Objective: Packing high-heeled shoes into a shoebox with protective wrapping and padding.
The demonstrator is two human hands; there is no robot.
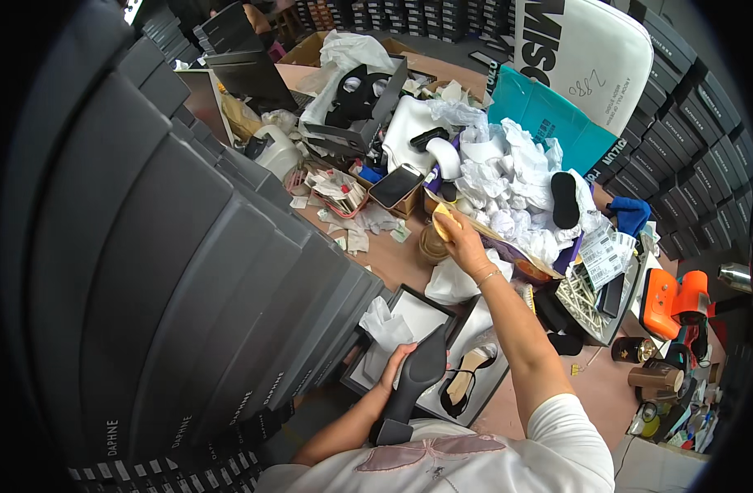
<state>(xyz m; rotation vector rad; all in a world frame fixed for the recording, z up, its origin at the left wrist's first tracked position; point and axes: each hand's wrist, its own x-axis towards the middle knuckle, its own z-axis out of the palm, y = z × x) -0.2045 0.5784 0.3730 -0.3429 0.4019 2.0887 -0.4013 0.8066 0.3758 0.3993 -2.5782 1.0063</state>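
Note:
My left hand (pixel 397 367) grips a black block-heeled shoe (pixel 422 366) with its sole turned up. The heel points back toward my body. My right arm reaches forward over the table, and the fingers of my right hand (pixel 467 246) are closed on a small yellow sponge (pixel 444 222). Just below that hand stands a brown jar (pixel 432 245), partly covered by it. In front of me an open dark shoe box (pixel 356 374) holds white tissue paper (pixel 385 324). A strappy black sandal (pixel 465 382) lies in the white-lined section beside the held shoe.
Tall stacks of grey shoe boxes (pixel 188 279) crowd my left side. Ahead are a heap of crumpled white paper (pixel 508 177), a phone (pixel 397 186) and a pink basket (pixel 339 193). An orange device (pixel 660 304) and a brown cup (pixel 656 380) stand on the right.

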